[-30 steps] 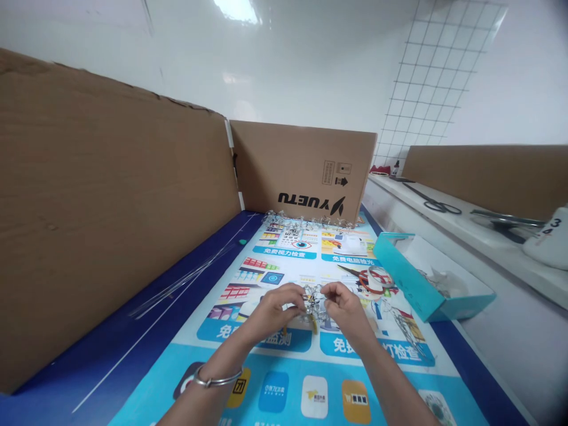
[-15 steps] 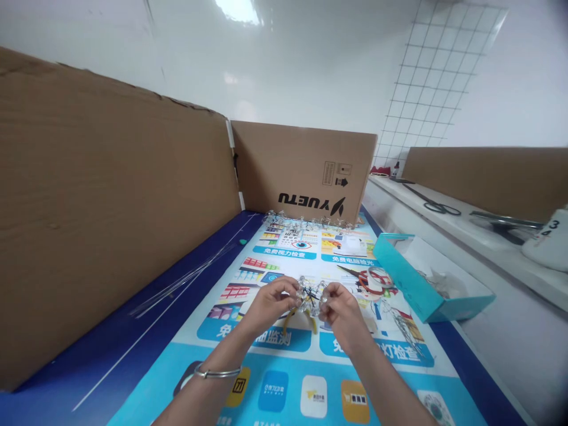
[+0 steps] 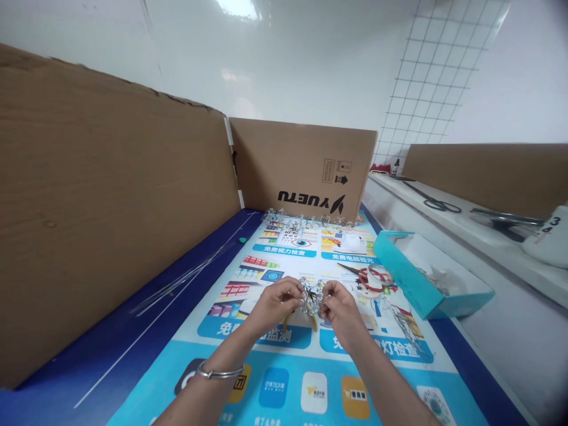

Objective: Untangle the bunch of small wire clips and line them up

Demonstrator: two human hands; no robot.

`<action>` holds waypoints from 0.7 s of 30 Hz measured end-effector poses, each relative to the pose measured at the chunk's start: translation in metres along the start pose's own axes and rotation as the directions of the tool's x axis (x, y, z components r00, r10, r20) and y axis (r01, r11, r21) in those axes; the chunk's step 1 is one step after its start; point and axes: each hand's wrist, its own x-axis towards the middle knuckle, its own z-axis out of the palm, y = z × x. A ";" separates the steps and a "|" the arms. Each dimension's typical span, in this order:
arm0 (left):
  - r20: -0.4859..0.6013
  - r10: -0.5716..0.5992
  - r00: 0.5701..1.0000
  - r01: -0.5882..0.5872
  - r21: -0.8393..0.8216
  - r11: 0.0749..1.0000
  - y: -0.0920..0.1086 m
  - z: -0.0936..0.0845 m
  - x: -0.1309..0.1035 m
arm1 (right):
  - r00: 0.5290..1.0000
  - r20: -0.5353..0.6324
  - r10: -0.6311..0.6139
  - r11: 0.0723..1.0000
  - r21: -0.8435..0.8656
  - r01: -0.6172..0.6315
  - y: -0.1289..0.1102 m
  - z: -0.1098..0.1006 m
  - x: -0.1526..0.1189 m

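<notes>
Between my two hands is a small ornament of clear beads (image 3: pixel 312 297) with dark wire at its centre, held just above the printed mat. My left hand (image 3: pixel 278 300) pinches its left side between thumb and fingers. On the opposite side, my right hand (image 3: pixel 338 305) grips the beads in the same way. Below the ornament lies a pair of pliers (image 3: pixel 315 323) with yellow handles, mostly hidden by it and by my left hand. Scissors with red handles (image 3: pixel 370 279) lie beyond my right hand, beside a roll of clear tape (image 3: pixel 380 274).
An open turquoise box (image 3: pixel 432 305) with small pale contents stands at the right. Long thin wires (image 3: pixel 186 281) lie on the blue strip at the left. Beaded pieces (image 3: pixel 310 221) line the back, against a cardboard wall (image 3: pixel 302 160). A wire bundle (image 3: pixel 406 325) lies right.
My hands stay in nearly the same place, still holding the beaded ornament. The ornament has turned slightly between my fingers, and the whole view has shifted a little.
</notes>
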 end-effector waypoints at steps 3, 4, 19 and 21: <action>-0.003 -0.001 1.000 0.001 0.008 1.000 0.001 -0.006 0.001 | 1.000 0.006 0.003 1.000 -0.012 -0.003 -0.003 -0.004 0.001; -0.006 -0.003 1.000 0.003 -0.004 1.000 0.001 -0.010 0.001 | 1.000 0.012 0.006 1.000 -0.015 -0.006 -0.005 -0.006 0.002; 0.077 -0.032 0.996 0.040 -0.105 0.994 0.011 -0.033 0.003 | 0.995 0.093 0.044 0.998 -0.045 -0.040 -0.018 -0.018 0.002; 0.081 -0.015 0.997 0.024 -0.109 0.994 0.011 -0.034 0.003 | 0.994 0.104 0.037 0.997 -0.070 -0.030 -0.021 -0.017 0.001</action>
